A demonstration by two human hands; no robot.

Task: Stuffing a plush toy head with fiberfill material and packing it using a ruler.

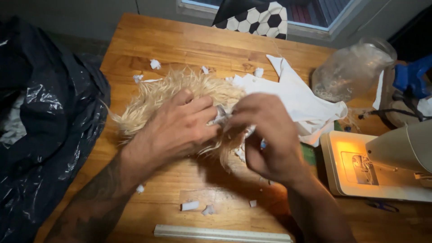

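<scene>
My left hand (180,123) is pressing down on the blond fur piece (153,96), fingers curled over it. My right hand (265,135) is pinching something small and pale (too blurred to name) at the fur's edge, mid-worktop (189,45). White cloth (297,99) is lying just beyond, sewing machine (382,166) at right.

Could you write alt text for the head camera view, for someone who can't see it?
Two bare hands, left hand and right hand, work together on a piece of long blond fake fur on a wooden table. White cloth, a lit sewing machine, a black plastic bag and a ruler surround them.
</scene>
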